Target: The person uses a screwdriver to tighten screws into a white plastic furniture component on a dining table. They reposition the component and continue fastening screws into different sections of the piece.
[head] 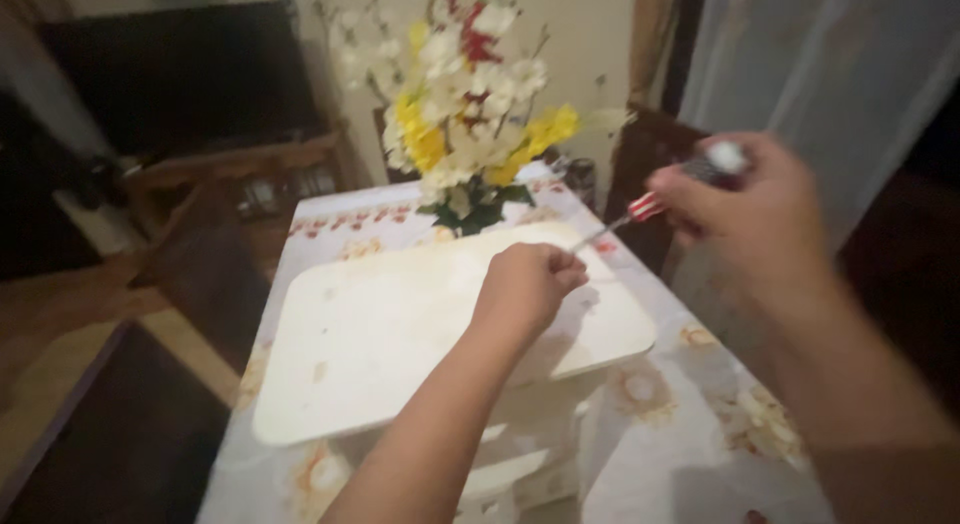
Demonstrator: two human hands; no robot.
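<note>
Your right hand [745,199] grips the screwdriver [640,206], its tip coming down at the far edge of the white board [400,334] on the desk [690,424]; keep your left hand [528,284], closed in a fist beside the tip, steady, and hold the shaft upright so it will not slip.

Item one, the left hand [528,284]: from my seat I see it bare, no ring, glove or watch, the forearm unsleeved right down to the bottom edge of the frame. Item two, the right hand [745,209]: bare as well, blurred, wrist unadorned, forearm without sleeve or band. I can make out no clothing on either arm.
</note>
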